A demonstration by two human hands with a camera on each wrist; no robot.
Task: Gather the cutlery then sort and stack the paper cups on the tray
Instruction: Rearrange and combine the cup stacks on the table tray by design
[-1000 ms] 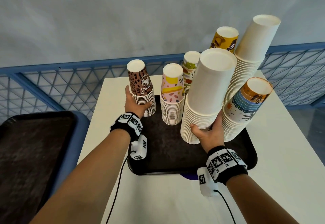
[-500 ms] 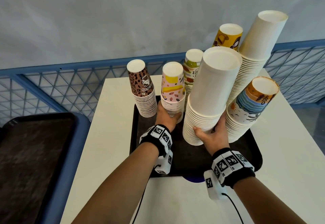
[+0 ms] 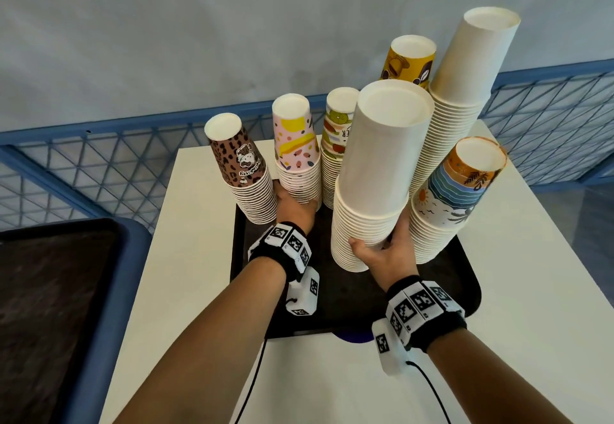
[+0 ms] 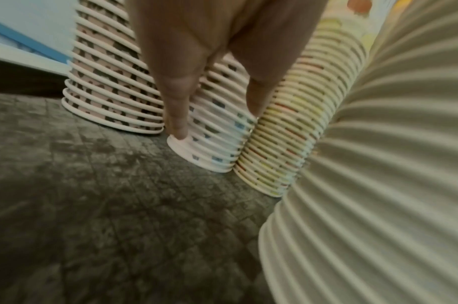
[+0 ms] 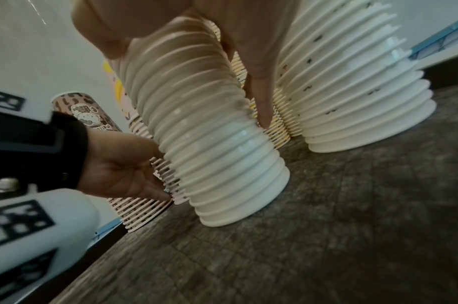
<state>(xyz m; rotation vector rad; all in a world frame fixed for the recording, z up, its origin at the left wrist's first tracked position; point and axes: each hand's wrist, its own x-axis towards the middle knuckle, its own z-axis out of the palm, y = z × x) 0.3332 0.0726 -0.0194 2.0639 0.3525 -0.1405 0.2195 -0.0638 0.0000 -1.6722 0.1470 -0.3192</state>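
Left hand (image 3: 294, 206) pinches the pink cup stack (image 3: 299, 171) at centre frame; right hand (image 3: 382, 250) wraps the white stack (image 3: 375, 177) beside it.

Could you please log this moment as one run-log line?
left hand: holds pink cup stack | right hand: holds plain white stack | both stacks on tray

White desk (image 3: 531, 290) under both grips. Blue mesh fence (image 3: 99, 164) beyond them, grey wall (image 3: 232, 24) behind it. Second dark tray (image 3: 50, 307) on blue surface, left of left grip.
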